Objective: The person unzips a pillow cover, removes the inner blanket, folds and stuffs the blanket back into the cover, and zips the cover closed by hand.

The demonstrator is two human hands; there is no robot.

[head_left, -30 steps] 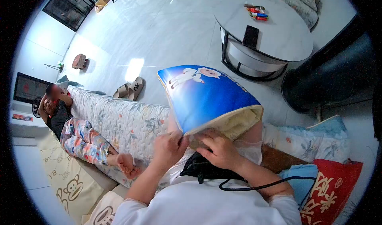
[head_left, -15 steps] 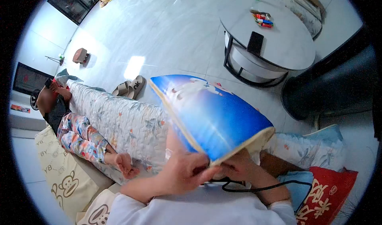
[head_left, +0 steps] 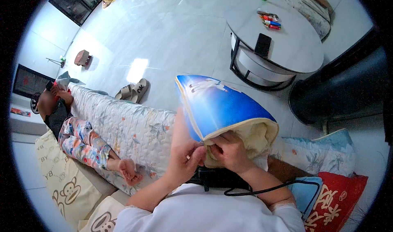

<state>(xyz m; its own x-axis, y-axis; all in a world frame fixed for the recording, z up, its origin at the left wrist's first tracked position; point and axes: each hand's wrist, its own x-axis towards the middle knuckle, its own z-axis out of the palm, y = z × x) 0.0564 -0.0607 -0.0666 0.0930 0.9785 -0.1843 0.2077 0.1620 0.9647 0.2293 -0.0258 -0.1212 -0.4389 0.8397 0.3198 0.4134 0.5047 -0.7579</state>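
A blue printed cushion cover (head_left: 233, 105) with cream edging is held up over my lap. Its near end gapes, and creamy fluffy material (head_left: 258, 137) shows inside. My left hand (head_left: 186, 158) is closed at the cover's near left corner, thumb and fingers pinching the edge where the seam ends. Beside it, my right hand (head_left: 231, 152) has its fingers curled on the rim of the opening, gripping the edging and partly hiding the inside. A black cable (head_left: 282, 185) runs past my right forearm from a black strap or pouch (head_left: 221, 178) at my waist.
Another person (head_left: 77, 129) reclines on the sofa (head_left: 123, 113) to the left, feet towards me. A round table (head_left: 294, 47) holds a black phone (head_left: 263, 44) and several colourful small packs (head_left: 270, 19). Slippers (head_left: 133, 91) lie on the floor. At right are a black cylinder (head_left: 344, 88) and red cushion (head_left: 337, 199).
The cover has shifted slightly right and its near end has tilted up, showing more of the creamy inside. My right hand has come up onto the opening's rim; my left stays at the corner.
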